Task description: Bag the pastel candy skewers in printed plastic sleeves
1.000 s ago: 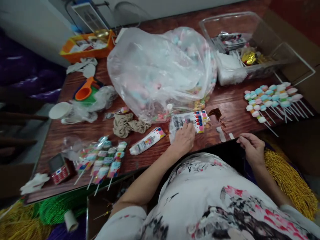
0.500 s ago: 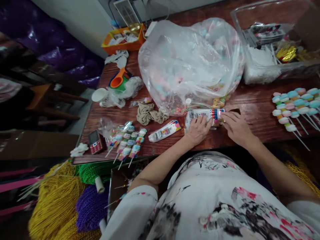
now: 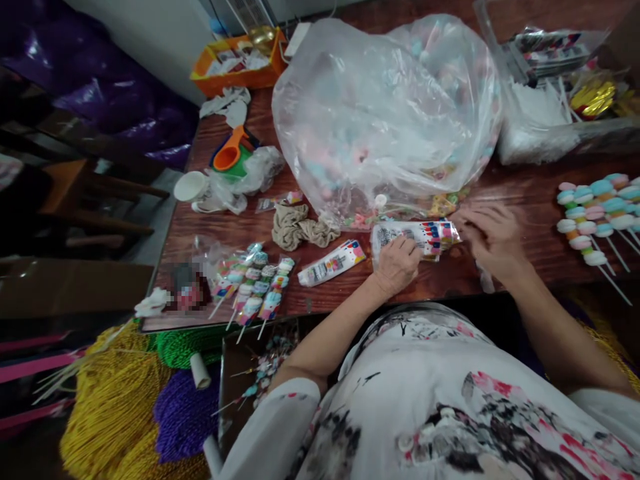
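A stack of printed plastic bags (image 3: 433, 240), white with red and blue print, lies on the table in front of me. On its left end sits my left hand (image 3: 399, 265), fingers bent together and pressing the bags. My right hand (image 3: 493, 240) is just off the stack's right end, smeared by motion, so its fingers cannot be made out. A pale, see-through strip (image 3: 485, 277) shows below it; whether the hand holds it is unclear. Left of the stack lies a smaller bundle of printed bags (image 3: 331, 263).
Behind the stack bulges a large clear bag of marshmallows (image 3: 380, 113). Wrapped marshmallow skewers (image 3: 257, 283) lie left, unwrapped marshmallow skewers (image 3: 595, 213) right. A brown cloth (image 3: 300, 227), orange-handled scissors (image 3: 230, 152), an orange basket (image 3: 205, 81) and a clear bin (image 3: 590, 137) stand around.
My right hand has lifted off the stack's end and moved right. The fingers of my left hand have drawn together on the bags. The stack's right end now looks more fanned out.
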`<action>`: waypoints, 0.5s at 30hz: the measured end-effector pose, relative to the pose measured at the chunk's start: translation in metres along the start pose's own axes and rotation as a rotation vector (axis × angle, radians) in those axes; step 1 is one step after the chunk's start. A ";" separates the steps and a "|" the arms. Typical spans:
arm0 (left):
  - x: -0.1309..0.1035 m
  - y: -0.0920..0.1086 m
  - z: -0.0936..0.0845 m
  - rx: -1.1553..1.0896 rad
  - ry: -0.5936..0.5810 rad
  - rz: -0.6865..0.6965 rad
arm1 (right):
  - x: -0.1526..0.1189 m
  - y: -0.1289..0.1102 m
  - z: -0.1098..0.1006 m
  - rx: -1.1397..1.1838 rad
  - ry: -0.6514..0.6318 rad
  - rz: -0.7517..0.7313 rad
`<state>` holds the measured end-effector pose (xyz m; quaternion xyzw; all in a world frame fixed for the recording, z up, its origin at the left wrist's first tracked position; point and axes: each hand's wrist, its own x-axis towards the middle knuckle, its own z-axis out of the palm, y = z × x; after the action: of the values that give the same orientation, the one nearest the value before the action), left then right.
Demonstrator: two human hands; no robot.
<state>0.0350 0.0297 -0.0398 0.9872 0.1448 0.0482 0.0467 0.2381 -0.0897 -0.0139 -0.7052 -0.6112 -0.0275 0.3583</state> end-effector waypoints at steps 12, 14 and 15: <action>0.017 -0.011 -0.006 -0.066 0.242 -0.121 | -0.184 0.068 -0.089 -0.678 0.454 0.762; 0.018 -0.013 -0.006 -0.051 0.251 -0.140 | -0.189 0.079 -0.093 -0.588 0.414 0.884; 0.017 -0.013 -0.006 -0.032 0.236 -0.142 | -0.190 0.082 -0.093 -0.514 0.418 0.930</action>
<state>0.0467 0.0473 -0.0344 0.9610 0.2181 0.1630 0.0485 0.2999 -0.2995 -0.0744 -0.9440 -0.1263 -0.1537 0.2631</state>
